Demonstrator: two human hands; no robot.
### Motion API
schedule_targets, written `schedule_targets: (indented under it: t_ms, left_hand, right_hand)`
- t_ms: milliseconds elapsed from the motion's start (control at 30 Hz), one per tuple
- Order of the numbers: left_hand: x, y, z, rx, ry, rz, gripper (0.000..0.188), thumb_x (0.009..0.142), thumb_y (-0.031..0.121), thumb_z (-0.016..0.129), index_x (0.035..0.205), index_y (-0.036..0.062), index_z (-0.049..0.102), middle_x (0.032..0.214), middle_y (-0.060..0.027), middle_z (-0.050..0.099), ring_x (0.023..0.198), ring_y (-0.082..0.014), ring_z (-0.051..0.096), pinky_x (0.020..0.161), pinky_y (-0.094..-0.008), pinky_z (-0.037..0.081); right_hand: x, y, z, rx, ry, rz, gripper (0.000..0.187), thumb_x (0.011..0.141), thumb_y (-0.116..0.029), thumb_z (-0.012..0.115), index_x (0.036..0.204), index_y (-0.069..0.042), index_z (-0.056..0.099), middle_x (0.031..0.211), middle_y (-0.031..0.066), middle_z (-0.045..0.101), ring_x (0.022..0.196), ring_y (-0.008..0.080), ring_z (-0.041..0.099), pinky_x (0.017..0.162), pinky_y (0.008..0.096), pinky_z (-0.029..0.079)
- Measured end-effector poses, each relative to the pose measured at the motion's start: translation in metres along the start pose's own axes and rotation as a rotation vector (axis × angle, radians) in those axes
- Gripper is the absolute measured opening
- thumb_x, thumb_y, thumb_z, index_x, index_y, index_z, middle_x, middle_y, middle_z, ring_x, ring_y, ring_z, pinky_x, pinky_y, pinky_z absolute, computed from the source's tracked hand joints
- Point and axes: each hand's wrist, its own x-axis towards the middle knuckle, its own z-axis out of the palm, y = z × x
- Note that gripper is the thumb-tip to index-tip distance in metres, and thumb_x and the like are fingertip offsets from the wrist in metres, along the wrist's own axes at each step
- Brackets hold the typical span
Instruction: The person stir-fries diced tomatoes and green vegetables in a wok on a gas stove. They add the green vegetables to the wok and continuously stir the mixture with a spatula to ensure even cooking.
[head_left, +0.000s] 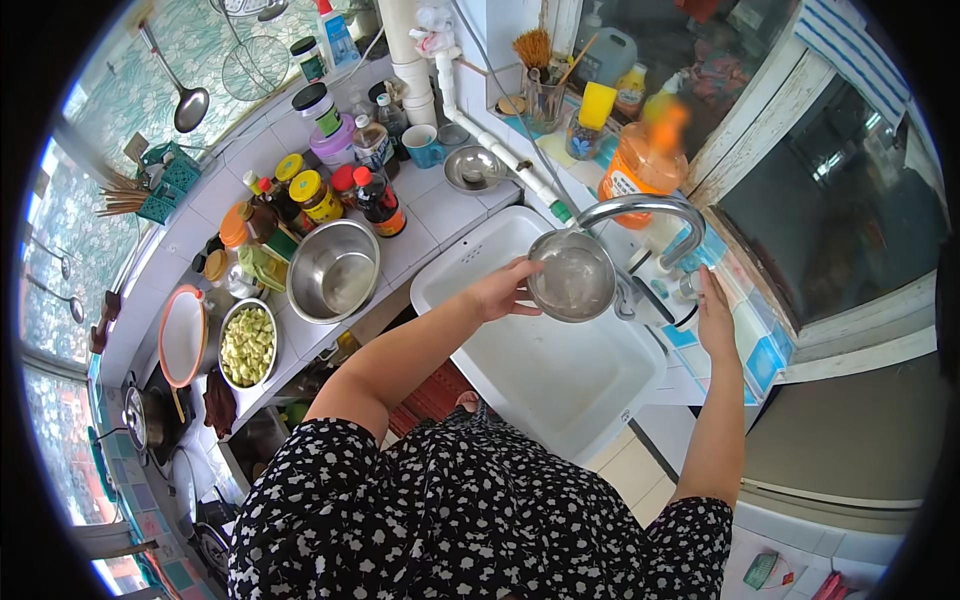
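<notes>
While the left hand [500,290] grips the rim of a small steel bowl [572,277], holding it over the white sink [560,370] beneath the curved chrome faucet [640,212], the right hand [714,318] rests with fingers extended beside the faucet base on the sink's right edge; whether it grips the tap handle cannot be told. The small steel bowl appears to hold a shallow layer of clear water, though its contents are blurred.

Left of the sink, on the white tiled counter [440,215], stands a large steel mixing bowl [333,271] that looks empty. Nearer and further left, a second steel bowl [248,345] is filled with pale green chopped vegetable pieces. Beside it lies a round plate with an orange rim [183,336]. Behind the mixing bowl cluster several condiment containers: a dark sauce bottle with a red cap [380,203], a jar with a yellow lid [314,194] and a bottle with an orange cap [240,225].

At the far side, a blue mug [424,146] and a small steel dish [472,168] sit near a white pipe [490,145]. An orange bottle of liquid [645,165] stands on the window ledge behind the faucet, and a glass holder of chopsticks [540,95] stands to its left. A ladle [185,95] hangs on the far left wall.
</notes>
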Motion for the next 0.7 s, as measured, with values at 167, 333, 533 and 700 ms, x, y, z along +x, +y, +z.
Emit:
schedule_targets:
  t_ms: [167, 333, 533, 700]
  left_hand:
    - [0.001, -0.005, 0.005, 0.025, 0.002, 0.001, 0.047, 0.092, 0.044, 0.056, 0.128, 0.0158, 0.044, 0.126, -0.0056, 0.052, 0.107, -0.0217, 0.059, 0.086, -0.0385, 0.054]
    - [-0.003, -0.015, 0.003, -0.037, 0.019, 0.035, 0.047, 0.092, 0.044, 0.054, 0.129, 0.0165, 0.043, 0.127, -0.0067, 0.053, 0.106, -0.0208, 0.060, 0.086, -0.0372, 0.054]
    - [-0.028, -0.027, 0.008, -0.163, 0.094, 0.148, 0.054, 0.091, 0.036, 0.056, 0.138, 0.0191, 0.036, 0.127, -0.0070, 0.049, 0.115, -0.0243, 0.054, 0.094, -0.0432, 0.049]
    - [-0.058, -0.041, 0.014, -0.233, 0.174, 0.286, 0.054, 0.092, 0.033, 0.055, 0.140, 0.0177, 0.034, 0.127, -0.0080, 0.048, 0.116, -0.0255, 0.053, 0.094, -0.0435, 0.050]
  right_hand:
    - [-0.003, -0.002, -0.001, -0.010, 0.030, -0.039, 0.057, 0.094, 0.001, 0.042, 0.147, -0.017, 0.036, 0.148, 0.0119, 0.040, 0.136, 0.0272, 0.039, 0.111, 0.0349, 0.034]
    - [-0.004, -0.007, -0.008, -0.082, -0.019, -0.033, 0.059, 0.094, 0.001, 0.041, 0.149, -0.017, 0.030, 0.147, 0.0128, 0.041, 0.132, 0.0291, 0.043, 0.108, 0.0361, 0.037]
    - [-0.010, -0.016, -0.011, -0.240, -0.060, 0.003, 0.060, 0.096, -0.003, 0.039, 0.152, -0.017, 0.022, 0.140, 0.0157, 0.048, 0.121, 0.0327, 0.052, 0.101, 0.0397, 0.044]
    - [-0.003, -0.024, -0.006, -0.374, -0.144, 0.081, 0.063, 0.094, -0.004, 0.038, 0.152, -0.008, 0.014, 0.124, 0.0218, 0.058, 0.106, 0.0368, 0.061, 0.091, 0.0439, 0.049]
